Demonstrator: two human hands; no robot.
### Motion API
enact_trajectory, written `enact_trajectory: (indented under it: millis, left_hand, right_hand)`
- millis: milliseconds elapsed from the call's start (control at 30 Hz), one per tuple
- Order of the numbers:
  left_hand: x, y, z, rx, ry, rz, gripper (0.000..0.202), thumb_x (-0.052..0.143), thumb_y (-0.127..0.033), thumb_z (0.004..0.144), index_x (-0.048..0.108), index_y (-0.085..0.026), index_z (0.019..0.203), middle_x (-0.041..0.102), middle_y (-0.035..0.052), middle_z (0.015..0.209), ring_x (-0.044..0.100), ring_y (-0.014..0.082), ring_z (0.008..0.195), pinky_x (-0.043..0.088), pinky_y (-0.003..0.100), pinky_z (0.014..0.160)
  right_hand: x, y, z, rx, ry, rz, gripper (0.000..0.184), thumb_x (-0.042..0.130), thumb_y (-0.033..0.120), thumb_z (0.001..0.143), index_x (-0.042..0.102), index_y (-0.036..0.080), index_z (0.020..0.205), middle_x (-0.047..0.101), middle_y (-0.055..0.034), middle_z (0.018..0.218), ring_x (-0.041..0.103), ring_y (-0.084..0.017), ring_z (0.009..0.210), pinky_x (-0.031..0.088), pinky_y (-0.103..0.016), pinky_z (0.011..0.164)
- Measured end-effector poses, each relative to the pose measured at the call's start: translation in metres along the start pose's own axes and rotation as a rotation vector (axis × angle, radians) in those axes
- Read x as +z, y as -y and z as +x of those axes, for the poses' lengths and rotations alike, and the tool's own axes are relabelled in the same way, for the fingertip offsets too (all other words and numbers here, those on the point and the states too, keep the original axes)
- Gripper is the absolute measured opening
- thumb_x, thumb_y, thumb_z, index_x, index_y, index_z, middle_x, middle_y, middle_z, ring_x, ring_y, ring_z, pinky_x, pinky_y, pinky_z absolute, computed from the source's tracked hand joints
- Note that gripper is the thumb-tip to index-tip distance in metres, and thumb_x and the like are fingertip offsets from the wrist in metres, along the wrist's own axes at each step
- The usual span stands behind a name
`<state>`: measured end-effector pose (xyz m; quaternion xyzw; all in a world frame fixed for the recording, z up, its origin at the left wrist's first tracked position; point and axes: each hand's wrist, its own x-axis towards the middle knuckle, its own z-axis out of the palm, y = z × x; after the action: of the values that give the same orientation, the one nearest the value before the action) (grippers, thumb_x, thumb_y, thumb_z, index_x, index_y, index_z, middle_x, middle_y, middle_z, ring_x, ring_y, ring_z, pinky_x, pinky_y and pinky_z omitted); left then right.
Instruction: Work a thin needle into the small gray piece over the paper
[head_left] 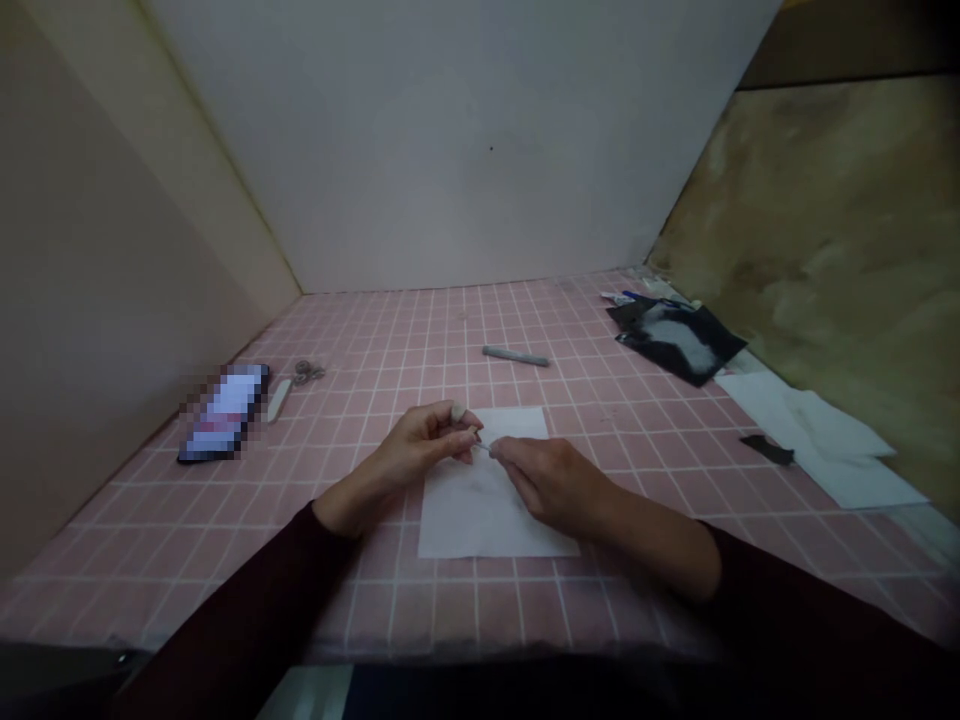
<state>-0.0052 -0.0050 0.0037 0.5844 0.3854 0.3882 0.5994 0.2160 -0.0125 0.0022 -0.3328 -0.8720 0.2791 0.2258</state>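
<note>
Above a white sheet of paper, both hands meet near the middle of the view. My left hand is closed in a pinch, thumb against the fingers, on something too small to make out. A pale wrap or cover shows on one of its fingers. My right hand is closed around a thin, light-coloured rod, whose tip reaches the left fingertips. Most of the rod is hidden in the right fingers. Whether its tip touches the small thing, I cannot tell.
A pink checked cloth covers the table. Beyond the hands lies a grey stick. Left are a phone, a white strip and small grey pieces. Right are dark sheets, white papers and a dark scrap.
</note>
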Motion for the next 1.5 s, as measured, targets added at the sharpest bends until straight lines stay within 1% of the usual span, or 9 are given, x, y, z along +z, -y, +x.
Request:
enact_trajectory:
  millis: [100, 267, 367, 700, 800, 1033, 1133, 1333, 1500]
  left_hand:
    - [0.0, 0.001, 0.001, 0.028, 0.006, -0.007, 0.02, 0.073, -0.027, 0.082, 0.066, -0.014, 0.095, 0.064, 0.0013, 0.084, 0.06, 0.0098, 0.07, 0.049, 0.025, 0.07]
    - [0.002, 0.0, -0.002, 0.121, 0.031, -0.003, 0.019, 0.075, -0.023, 0.081, 0.066, -0.015, 0.095, 0.064, 0.0025, 0.089, 0.06, 0.0111, 0.079, 0.046, 0.023, 0.072]
    - [0.003, -0.001, -0.004, 0.152, 0.022, 0.0, 0.019, 0.075, -0.023, 0.081, 0.067, -0.015, 0.095, 0.064, 0.0025, 0.089, 0.06, 0.0112, 0.08, 0.046, 0.024, 0.073]
    - [0.004, 0.003, 0.001, -0.003, -0.032, -0.044, 0.019, 0.074, -0.025, 0.079, 0.065, -0.013, 0.09, 0.064, 0.0012, 0.083, 0.059, 0.0091, 0.068, 0.048, 0.025, 0.069]
    - [0.003, 0.004, 0.0, 0.012, 0.002, -0.051, 0.02, 0.075, -0.025, 0.079, 0.065, -0.014, 0.092, 0.065, 0.002, 0.084, 0.062, 0.0114, 0.074, 0.049, 0.027, 0.073]
    - [0.003, 0.002, -0.003, 0.169, -0.004, -0.006, 0.02, 0.075, -0.024, 0.082, 0.067, -0.015, 0.097, 0.066, 0.004, 0.092, 0.063, 0.0129, 0.085, 0.048, 0.026, 0.078]
    - [0.003, 0.0, -0.003, 0.149, -0.012, -0.028, 0.021, 0.076, -0.024, 0.08, 0.066, -0.014, 0.095, 0.066, 0.0039, 0.092, 0.064, 0.0136, 0.086, 0.049, 0.027, 0.08]
    - [0.005, 0.0, 0.0, -0.005, -0.06, -0.015, 0.02, 0.074, -0.028, 0.081, 0.065, -0.013, 0.091, 0.064, 0.0006, 0.079, 0.059, 0.0092, 0.065, 0.047, 0.025, 0.068]
    - [0.004, 0.002, -0.001, 0.007, -0.016, -0.021, 0.021, 0.074, -0.028, 0.081, 0.064, -0.014, 0.094, 0.065, 0.0021, 0.084, 0.061, 0.0109, 0.071, 0.048, 0.027, 0.071]
  right_hand:
    - [-0.003, 0.0, 0.002, 0.04, 0.023, 0.115, 0.022, 0.042, 0.018, 0.092, 0.063, 0.014, 0.09, 0.06, -0.0045, 0.072, 0.051, -0.014, 0.064, 0.04, -0.028, 0.063]
    - [-0.022, -0.005, 0.009, 0.433, 0.343, 1.006, 0.023, 0.046, 0.034, 0.094, 0.061, 0.016, 0.091, 0.033, 0.0104, 0.051, 0.015, -0.005, 0.037, 0.015, -0.018, 0.036]
    - [-0.026, -0.007, 0.01, 0.485, 0.402, 1.18, 0.02, 0.05, 0.033, 0.091, 0.06, 0.016, 0.091, 0.031, 0.0119, 0.05, 0.009, -0.004, 0.038, 0.01, -0.018, 0.035]
    - [0.003, -0.004, 0.003, -0.032, -0.022, -0.032, 0.027, 0.039, 0.017, 0.092, 0.065, 0.012, 0.095, 0.064, -0.0094, 0.081, 0.057, -0.017, 0.072, 0.042, -0.033, 0.07]
    - [-0.002, -0.004, 0.005, 0.087, 0.061, 0.214, 0.025, 0.043, 0.025, 0.094, 0.064, 0.014, 0.089, 0.057, -0.003, 0.067, 0.051, -0.013, 0.06, 0.041, -0.027, 0.061]
    - [-0.02, -0.003, 0.01, 0.507, 0.335, 1.197, 0.021, 0.05, 0.037, 0.091, 0.058, 0.018, 0.091, 0.029, 0.013, 0.049, 0.008, -0.004, 0.036, 0.008, -0.019, 0.034]
    - [-0.016, -0.002, 0.008, 0.404, 0.288, 0.977, 0.025, 0.049, 0.038, 0.094, 0.061, 0.016, 0.093, 0.037, 0.0107, 0.051, 0.018, -0.004, 0.036, 0.017, -0.019, 0.036]
    - [0.005, -0.004, 0.001, -0.018, 0.002, -0.049, 0.024, 0.04, 0.013, 0.09, 0.064, 0.013, 0.094, 0.063, -0.0079, 0.079, 0.054, -0.016, 0.069, 0.041, -0.03, 0.066]
    - [-0.001, -0.002, 0.004, 0.112, 0.067, 0.246, 0.022, 0.043, 0.023, 0.094, 0.062, 0.015, 0.089, 0.056, -0.0016, 0.067, 0.049, -0.012, 0.058, 0.039, -0.026, 0.058]
